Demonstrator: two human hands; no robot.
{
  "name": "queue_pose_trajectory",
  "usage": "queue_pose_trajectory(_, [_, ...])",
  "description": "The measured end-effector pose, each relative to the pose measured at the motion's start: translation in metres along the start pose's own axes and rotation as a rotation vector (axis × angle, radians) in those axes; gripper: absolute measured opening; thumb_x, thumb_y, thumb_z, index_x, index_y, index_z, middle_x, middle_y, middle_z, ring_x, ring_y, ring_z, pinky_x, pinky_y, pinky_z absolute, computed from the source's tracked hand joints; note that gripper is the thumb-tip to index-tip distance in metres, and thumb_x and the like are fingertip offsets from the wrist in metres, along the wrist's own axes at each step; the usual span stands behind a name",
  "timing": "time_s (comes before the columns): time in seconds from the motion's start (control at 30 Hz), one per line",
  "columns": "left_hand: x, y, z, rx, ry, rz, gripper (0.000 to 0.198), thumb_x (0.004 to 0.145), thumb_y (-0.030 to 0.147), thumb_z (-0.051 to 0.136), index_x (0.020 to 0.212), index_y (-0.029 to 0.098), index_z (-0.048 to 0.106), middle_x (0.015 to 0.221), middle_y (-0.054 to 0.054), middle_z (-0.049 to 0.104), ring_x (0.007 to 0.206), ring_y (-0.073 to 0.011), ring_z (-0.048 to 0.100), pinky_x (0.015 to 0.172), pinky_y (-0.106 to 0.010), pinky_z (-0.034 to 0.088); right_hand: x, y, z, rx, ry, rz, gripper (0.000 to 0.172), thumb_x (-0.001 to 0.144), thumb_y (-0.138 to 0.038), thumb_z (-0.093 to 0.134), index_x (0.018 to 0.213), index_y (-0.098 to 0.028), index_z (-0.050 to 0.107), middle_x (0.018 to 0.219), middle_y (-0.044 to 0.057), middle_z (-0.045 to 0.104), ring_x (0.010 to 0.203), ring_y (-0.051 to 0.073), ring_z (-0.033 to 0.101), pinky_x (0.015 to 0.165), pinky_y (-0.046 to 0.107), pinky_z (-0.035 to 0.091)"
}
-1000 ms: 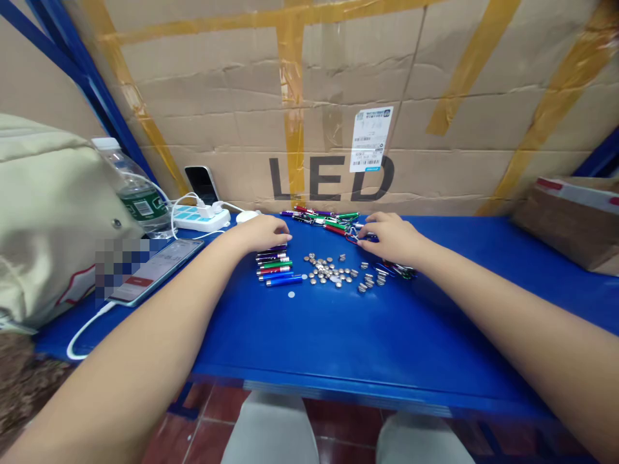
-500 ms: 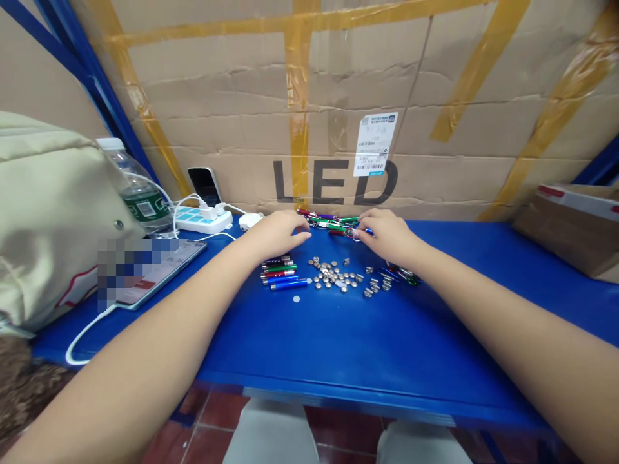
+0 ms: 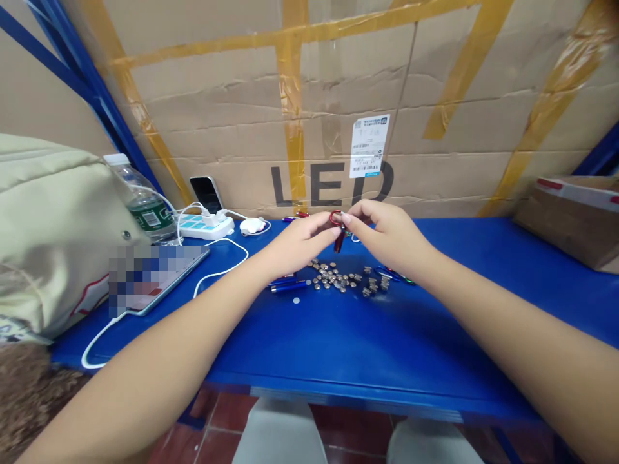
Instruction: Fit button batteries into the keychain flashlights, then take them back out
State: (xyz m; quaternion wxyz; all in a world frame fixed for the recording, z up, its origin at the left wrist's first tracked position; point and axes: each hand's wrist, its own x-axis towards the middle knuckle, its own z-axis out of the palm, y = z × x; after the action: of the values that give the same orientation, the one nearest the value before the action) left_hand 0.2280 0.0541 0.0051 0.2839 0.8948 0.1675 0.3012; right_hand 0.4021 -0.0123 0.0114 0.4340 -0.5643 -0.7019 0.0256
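A small red keychain flashlight (image 3: pixel 339 242) hangs upright between my hands, with a red carabiner clip (image 3: pixel 333 215) at its top. My left hand (image 3: pixel 305 243) pinches the clip side between thumb and fingers. Opposite it, my right hand (image 3: pixel 384 229) grips the top of the same piece with thumb and forefinger. Below lie many silver button cells (image 3: pixel 329 277), some loose and some stacked on edge. Blue metal tubes (image 3: pixel 289 285) lie by my left wrist, which hides others. Blue and green clips (image 3: pixel 388 274) show beside my right wrist. Behind my hands, more coloured flashlights (image 3: pixel 300 215) are mostly covered.
On the left are a beige bag (image 3: pixel 58 232), a water bottle (image 3: pixel 147 209), a power strip (image 3: pixel 206 225) and a charging phone (image 3: pixel 167 283). A large taped carton (image 3: pixel 232 116) walls off the back of the blue table (image 3: pixel 329 348). An open cardboard box (image 3: pixel 565 222) stands at right.
My hands have come together from the pile at the back, and the red flashlight with its clip is now lifted between them. My left hand has moved right and covers some tubes.
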Motion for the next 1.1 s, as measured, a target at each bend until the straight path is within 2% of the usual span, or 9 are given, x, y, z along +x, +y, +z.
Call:
queue_pose_trajectory(0.13, [0.0,0.0,0.01,-0.226,-0.041,-0.008,0.045,0.086,0.027,0.062,0.127,0.015,0.048,0.111,-0.01,0.067,0.101,-0.0206,0.066,0.085,-0.034,0.054,0.0,0.0,-0.005,-0.014,0.029,0.001,0.026,0.09,-0.038,0.054,0.073,-0.019,0.058,0.069,0.001,0.062,0.065,0.015,0.051,0.059,0.028,0.035])
queue_pose_trajectory(0.27, [0.0,0.002,0.011,-0.116,0.018,-0.008,0.029,0.092,0.02,0.048,0.12,0.015,0.052,0.098,-0.008,0.067,0.082,-0.0159,0.066,0.075,-0.031,0.053,0.0,0.0,-0.009,-0.012,0.024,0.016,0.026,0.09,-0.038,0.053,0.073,-0.019,0.057,0.067,0.0,0.061,0.063,0.014,0.049,0.059,0.028,0.035])
queue_pose_trajectory(0.33, [0.0,0.005,0.007,0.014,0.075,-0.021,0.027,0.092,0.017,0.043,0.116,0.016,0.056,0.102,-0.008,0.066,0.082,-0.0156,0.065,0.075,-0.031,0.052,0.0,0.001,-0.01,-0.004,-0.006,0.033,0.028,0.091,-0.04,0.052,0.071,-0.02,0.055,0.065,-0.001,0.06,0.061,0.014,0.049,0.058,0.028,0.035])
queue_pose_trajectory(0.43, [-0.001,0.01,0.0,0.195,0.136,0.003,0.024,0.094,0.021,0.045,0.112,0.017,0.059,0.106,-0.007,0.068,0.093,-0.0173,0.063,0.083,-0.033,0.049,-0.001,0.005,-0.012,0.037,-0.157,0.038,0.033,0.093,-0.042,0.047,0.068,-0.02,0.05,0.063,-0.001,0.056,0.06,0.013,0.048,0.058,0.028,0.035])
queue_pose_trajectory(0.53, [-0.002,0.012,-0.005,0.243,0.091,0.061,0.024,0.095,0.031,0.049,0.113,0.019,0.061,0.102,-0.005,0.069,0.089,-0.016,0.062,0.08,-0.03,0.047,-0.002,0.01,-0.012,0.174,-0.388,0.008,0.04,0.097,-0.047,0.04,0.068,-0.021,0.046,0.064,-0.002,0.053,0.062,0.012,0.05,0.062,0.027,0.04])
queue_pose_trajectory(0.6, [-0.002,0.011,-0.008,0.221,0.059,0.088,0.024,0.095,0.032,0.049,0.11,0.019,0.063,0.101,-0.004,0.069,0.088,-0.0156,0.061,0.078,-0.029,0.046,-0.003,0.013,-0.011,0.292,-0.479,0.03,0.042,0.097,-0.052,0.039,0.068,-0.021,0.044,0.062,-0.003,0.05,0.061,0.012,0.05,0.062,0.027,0.042])
queue_pose_trajectory(0.8, [-0.003,0.013,-0.005,0.066,0.049,-0.03,0.025,0.093,0.041,0.051,0.094,0.018,0.062,0.071,0.001,0.056,0.063,-0.0113,0.048,0.059,-0.024,0.037,-0.002,0.016,-0.008,0.493,-0.485,0.116,0.044,0.097,-0.054,0.04,0.065,-0.023,0.036,0.055,-0.008,0.034,0.048,0.009,0.036,0.061,0.029,0.048])
queue_pose_trajectory(0.97, [-0.001,0.014,-0.002,0.007,0.085,-0.109,0.022,0.092,0.039,0.053,0.084,0.018,0.057,0.062,0.004,0.046,0.056,-0.0101,0.039,0.054,-0.024,0.033,-0.004,0.015,-0.008,0.244,-0.376,-0.027,0.05,0.094,-0.066,0.031,0.068,-0.023,0.037,0.062,-0.004,0.041,0.055,0.011,0.041,0.056,0.027,0.041])
queue_pose_trajectory(1.1, [0.001,0.01,-0.003,-0.004,0.124,-0.163,0.034,0.094,0.046,0.049,0.073,0.02,0.049,0.058,0.004,0.045,0.054,-0.0102,0.039,0.053,-0.024,0.032,-0.004,0.014,-0.008,-0.234,-0.303,-0.185,0.035,0.097,-0.049,0.034,0.075,-0.022,0.04,0.069,0.001,0.053,0.061,0.015,0.048,0.057,0.028,0.031])
